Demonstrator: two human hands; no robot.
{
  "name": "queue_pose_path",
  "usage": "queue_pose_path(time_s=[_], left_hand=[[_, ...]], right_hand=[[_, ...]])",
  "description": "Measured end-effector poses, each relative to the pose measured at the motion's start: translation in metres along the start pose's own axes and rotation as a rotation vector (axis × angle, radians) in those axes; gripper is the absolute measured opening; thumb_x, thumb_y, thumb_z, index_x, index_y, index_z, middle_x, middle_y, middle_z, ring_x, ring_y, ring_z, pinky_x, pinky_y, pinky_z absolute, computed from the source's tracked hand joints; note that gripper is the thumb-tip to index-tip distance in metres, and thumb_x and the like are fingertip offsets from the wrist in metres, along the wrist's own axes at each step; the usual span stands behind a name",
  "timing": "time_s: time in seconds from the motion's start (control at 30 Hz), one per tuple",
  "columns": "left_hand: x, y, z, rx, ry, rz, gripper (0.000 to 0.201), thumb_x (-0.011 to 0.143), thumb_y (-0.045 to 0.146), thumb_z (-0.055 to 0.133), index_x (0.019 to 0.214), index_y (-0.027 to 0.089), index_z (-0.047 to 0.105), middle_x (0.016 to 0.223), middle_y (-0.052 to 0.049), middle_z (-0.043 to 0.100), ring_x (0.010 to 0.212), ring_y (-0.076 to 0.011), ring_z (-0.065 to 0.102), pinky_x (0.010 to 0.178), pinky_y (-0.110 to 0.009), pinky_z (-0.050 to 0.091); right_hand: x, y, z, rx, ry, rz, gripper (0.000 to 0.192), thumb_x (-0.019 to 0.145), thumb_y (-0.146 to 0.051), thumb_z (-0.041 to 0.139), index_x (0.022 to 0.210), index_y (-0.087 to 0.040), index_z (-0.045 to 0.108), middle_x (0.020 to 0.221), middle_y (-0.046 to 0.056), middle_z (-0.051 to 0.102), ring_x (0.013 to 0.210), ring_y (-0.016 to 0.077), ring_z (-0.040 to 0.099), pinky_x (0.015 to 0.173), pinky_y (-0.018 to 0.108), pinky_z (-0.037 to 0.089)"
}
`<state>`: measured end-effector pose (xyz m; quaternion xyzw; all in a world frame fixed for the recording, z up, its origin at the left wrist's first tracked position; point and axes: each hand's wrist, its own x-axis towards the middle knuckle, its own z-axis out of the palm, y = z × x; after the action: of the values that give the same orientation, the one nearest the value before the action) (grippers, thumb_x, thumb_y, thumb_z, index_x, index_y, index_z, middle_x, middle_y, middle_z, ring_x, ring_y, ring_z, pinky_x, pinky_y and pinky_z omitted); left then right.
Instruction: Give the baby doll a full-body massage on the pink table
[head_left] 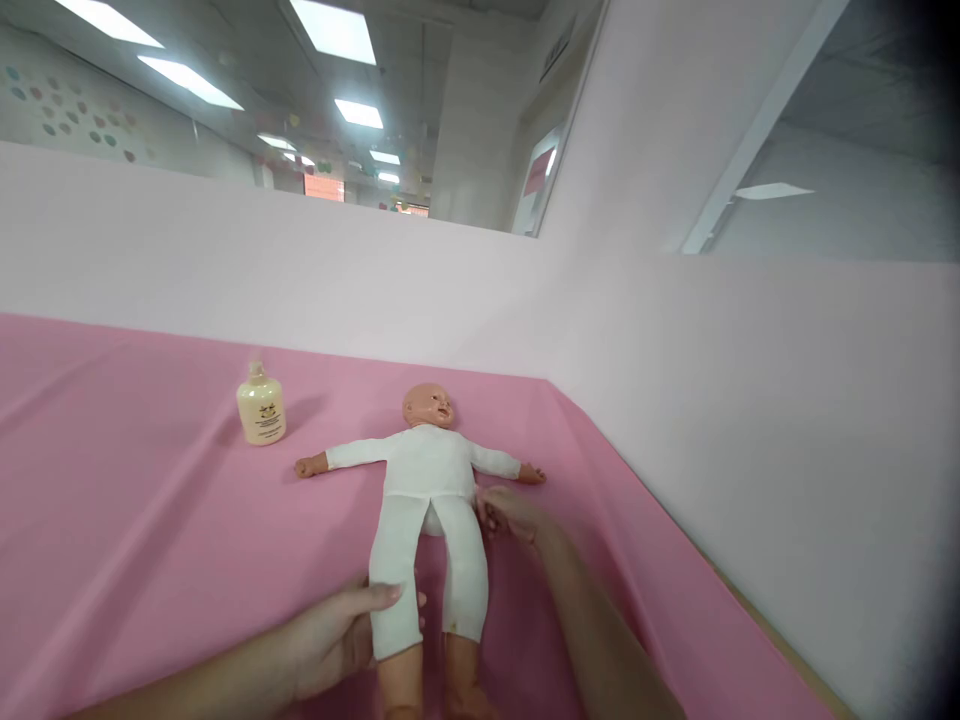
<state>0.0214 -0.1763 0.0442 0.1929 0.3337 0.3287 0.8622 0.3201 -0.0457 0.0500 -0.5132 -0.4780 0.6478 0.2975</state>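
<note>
Pink sheet (150, 520) under everything. Doll (427, 500) lies face-up mid-sheet. Your left hand (334, 640) grips the doll's lower trouser leg; your right hand (510, 515) pinches fabric at its hip. Cream bottle (261, 405) stands upright, up-left of the doll's head.
</note>
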Motion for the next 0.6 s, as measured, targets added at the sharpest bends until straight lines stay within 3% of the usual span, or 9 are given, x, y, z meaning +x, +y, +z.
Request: queue_pose_path(time_s=[0.13,0.27,0.43,0.5,0.6], left_hand=[[-0.02,0.0,0.007,-0.008,0.033,0.039,0.023,0.075,0.023,0.082,0.09,0.008,0.072,0.084,-0.009,0.076,0.075,-0.0199,0.071,0.077,-0.031,0.057],[-0.044,0.009,0.015,0.051,0.101,0.079,0.024,0.073,0.026,0.084,0.086,0.012,0.07,0.076,-0.005,0.073,0.066,-0.0168,0.067,0.062,-0.027,0.055],[-0.06,0.027,0.026,0.182,0.052,0.1,0.038,0.062,0.029,0.09,0.087,0.013,0.068,0.081,-0.006,0.072,0.076,-0.0216,0.07,0.065,-0.032,0.057],[-0.056,0.035,0.026,0.211,0.052,0.104,0.041,0.06,0.032,0.089,0.089,0.015,0.067,0.084,-0.005,0.071,0.076,-0.0241,0.07,0.066,-0.035,0.057],[-0.041,0.05,0.019,0.306,0.065,0.102,0.04,0.063,0.044,0.083,0.084,0.016,0.066,0.077,-0.004,0.07,0.059,-0.0194,0.064,0.057,-0.032,0.05]], right_hand=[[0.013,-0.005,-0.003,0.477,0.316,-0.072,0.018,0.094,-0.033,0.059,0.09,-0.016,0.065,0.075,0.006,0.07,0.066,0.0159,0.07,0.072,0.027,0.06],[0.018,-0.01,-0.001,0.672,0.309,-0.05,0.023,0.098,-0.033,0.049,0.108,-0.015,0.06,0.104,0.013,0.072,0.094,0.0179,0.074,0.084,0.03,0.061],[0.019,-0.01,0.003,0.792,0.321,-0.01,0.015,0.094,-0.032,0.05,0.101,-0.019,0.056,0.108,0.013,0.07,0.1,0.0186,0.073,0.083,0.03,0.062],[0.021,-0.006,0.004,0.839,0.344,-0.088,0.01,0.092,-0.032,0.051,0.095,-0.023,0.055,0.105,0.009,0.071,0.098,0.0189,0.073,0.087,0.035,0.062],[0.025,0.001,0.002,0.88,0.385,-0.253,0.006,0.089,-0.034,0.051,0.09,-0.028,0.054,0.099,0.002,0.07,0.095,0.0179,0.073,0.092,0.039,0.06]])
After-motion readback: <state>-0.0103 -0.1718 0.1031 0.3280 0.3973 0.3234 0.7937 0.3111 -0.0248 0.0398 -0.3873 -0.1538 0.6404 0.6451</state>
